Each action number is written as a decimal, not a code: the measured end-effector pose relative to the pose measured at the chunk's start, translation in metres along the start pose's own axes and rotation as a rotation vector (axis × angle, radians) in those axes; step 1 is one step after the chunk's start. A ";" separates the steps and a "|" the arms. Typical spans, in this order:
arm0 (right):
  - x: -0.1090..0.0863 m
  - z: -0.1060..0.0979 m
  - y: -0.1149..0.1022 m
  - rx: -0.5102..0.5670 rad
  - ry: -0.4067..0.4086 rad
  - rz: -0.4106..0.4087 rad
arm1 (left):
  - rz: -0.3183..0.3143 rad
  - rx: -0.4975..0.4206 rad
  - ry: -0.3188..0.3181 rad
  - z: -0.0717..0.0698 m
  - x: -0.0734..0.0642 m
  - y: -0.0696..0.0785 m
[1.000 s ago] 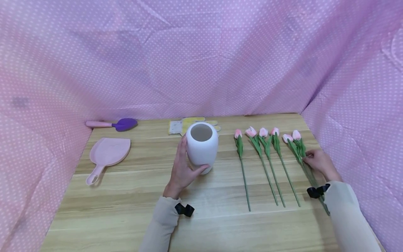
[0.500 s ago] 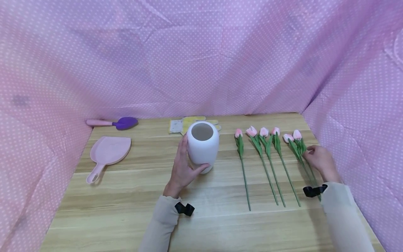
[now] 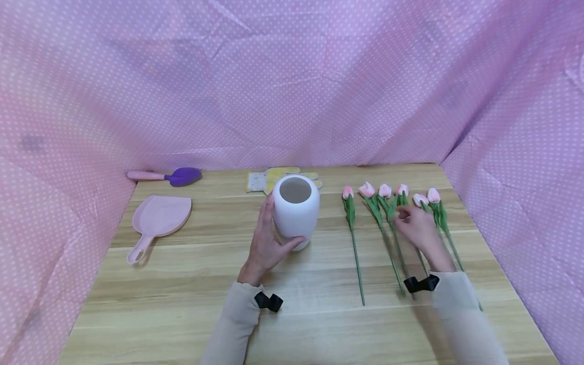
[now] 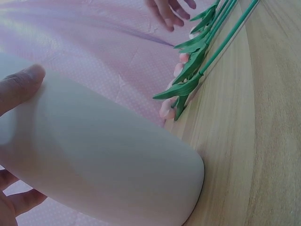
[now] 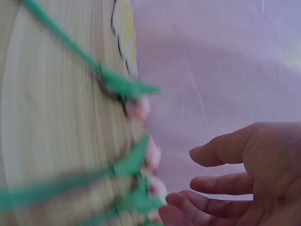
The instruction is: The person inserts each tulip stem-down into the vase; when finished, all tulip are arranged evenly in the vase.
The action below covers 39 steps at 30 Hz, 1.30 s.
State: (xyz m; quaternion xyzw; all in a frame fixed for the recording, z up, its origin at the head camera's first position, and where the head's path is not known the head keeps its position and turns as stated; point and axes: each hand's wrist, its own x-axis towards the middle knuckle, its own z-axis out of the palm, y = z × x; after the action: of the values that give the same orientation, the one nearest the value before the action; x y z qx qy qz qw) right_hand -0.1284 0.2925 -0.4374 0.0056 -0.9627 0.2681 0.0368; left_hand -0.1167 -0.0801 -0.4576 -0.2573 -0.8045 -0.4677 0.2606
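A white vase point(image 3: 297, 218) stands upright mid-table, its round mouth facing up. My left hand point(image 3: 266, 248) grips its left side, and in the left wrist view the thumb and fingers lie on opposite sides of it. Several pink artificial tulips with green leaves and long stems lie to the right, the leftmost tulip point(image 3: 348, 192) apart from the others. Over the right part of that row is my right hand point(image 3: 420, 230), holding nothing, its fingers loosely bent and parted in the right wrist view point(image 5: 235, 188). It hides parts of the stems below.
A pink dustpan point(image 3: 160, 218) lies at the left, with a purple trowel point(image 3: 184, 176) behind it. Behind the vase is a yellow and white glove point(image 3: 274, 177). Pink dotted cloth point(image 3: 292, 91) walls the back and sides of the wooden table point(image 3: 182, 304).
My right hand has left the rightmost tulips and moved left over the middle ones. Those two right tulips now lie slightly apart. My left hand keeps its hold on the vase.
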 end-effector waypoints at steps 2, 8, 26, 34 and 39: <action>0.001 0.008 -0.010 0.037 -0.043 0.002 | -0.001 0.001 0.000 -0.001 0.000 0.000; 0.004 0.030 -0.030 0.085 -0.181 0.040 | 0.000 0.000 -0.001 -0.001 0.000 0.000; 0.008 0.077 -0.044 0.254 -0.268 0.167 | 0.031 0.012 0.006 -0.001 0.001 -0.001; 0.013 0.085 -0.051 0.177 -0.234 0.194 | 0.023 0.011 0.003 -0.002 0.002 0.000; 0.014 0.086 -0.051 0.149 -0.224 0.183 | 0.027 0.011 0.003 -0.001 0.002 0.000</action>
State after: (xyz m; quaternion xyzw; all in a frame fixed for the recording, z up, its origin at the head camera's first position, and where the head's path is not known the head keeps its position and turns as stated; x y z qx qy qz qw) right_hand -0.1462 0.2045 -0.4835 -0.0495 -0.9347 0.3386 -0.0957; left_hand -0.1175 -0.0810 -0.4558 -0.2661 -0.8030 -0.4602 0.2693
